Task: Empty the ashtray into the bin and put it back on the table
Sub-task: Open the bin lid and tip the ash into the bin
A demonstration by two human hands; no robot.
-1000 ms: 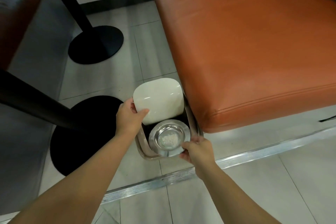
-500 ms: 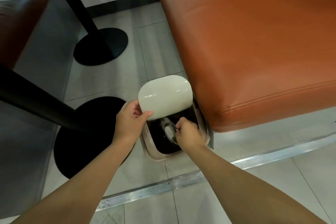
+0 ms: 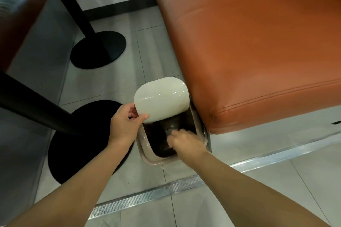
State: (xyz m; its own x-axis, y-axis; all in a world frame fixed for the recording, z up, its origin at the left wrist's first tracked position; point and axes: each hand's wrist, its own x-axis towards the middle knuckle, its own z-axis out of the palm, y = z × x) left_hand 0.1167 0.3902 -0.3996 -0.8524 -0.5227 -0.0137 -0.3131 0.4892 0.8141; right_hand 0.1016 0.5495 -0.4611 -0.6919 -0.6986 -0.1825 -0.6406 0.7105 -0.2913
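A small beige bin (image 3: pixel 146 155) with a dark liner stands on the floor beside the bench corner. My left hand (image 3: pixel 125 125) holds its cream lid (image 3: pixel 162 101) tipped up at the lid's left edge. My right hand (image 3: pixel 184 142) reaches into the bin's mouth, gripping the steel ashtray (image 3: pixel 172 124), which is turned over and blurred, only its dull underside showing above my fingers. The ashtray's contents are hidden.
An orange padded bench (image 3: pixel 258 51) overhangs the bin on the right. Two black table bases (image 3: pixel 97 49) (image 3: pixel 73 140) with slanting black posts stand on the tiled floor to the left. A metal floor strip (image 3: pixel 147 197) runs below the bin.
My right hand moved the ashtray from level above the bin down into the opening and flipped it over. My left hand kept the lid raised.
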